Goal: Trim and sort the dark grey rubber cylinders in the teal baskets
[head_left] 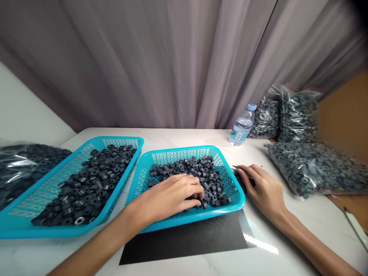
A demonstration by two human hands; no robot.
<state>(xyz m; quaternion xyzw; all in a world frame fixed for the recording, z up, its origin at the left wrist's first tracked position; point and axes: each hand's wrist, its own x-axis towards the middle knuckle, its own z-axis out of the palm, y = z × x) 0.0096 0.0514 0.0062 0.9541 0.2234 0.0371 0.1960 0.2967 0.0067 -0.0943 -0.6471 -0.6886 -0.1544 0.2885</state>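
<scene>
Rings (212, 180), dark grey and stubby, lie heaped in the right basket (224, 209), and my left hand (172, 193) is down among them. I see its fingers curled and the thumb a little apart from them; whether a ring is pinched there, I cannot tell. Just beyond the basket's right side, my right hand (266, 191) has thumb and forefinger closed on a thin, pointed tool (235, 167), its tip towards the basket.

For writing, I have only the bottle (243, 125): its blue and white label (238, 135) shows a barcode, but the print is too small for me to read. One upright bag (299, 115) has a reddish line along its top.

I make out a white, faintly veined table (218, 264), with a black mat (184, 241) showing from under the right basket's near side. More rings fill much of the left basket (28, 232), with a dark, shiny bag (31, 168) beside it. Grey-mauve curtain (138, 57) hangs behind, between a pale wall (23, 103) at left and a brown panel (345, 103) at right.
</scene>
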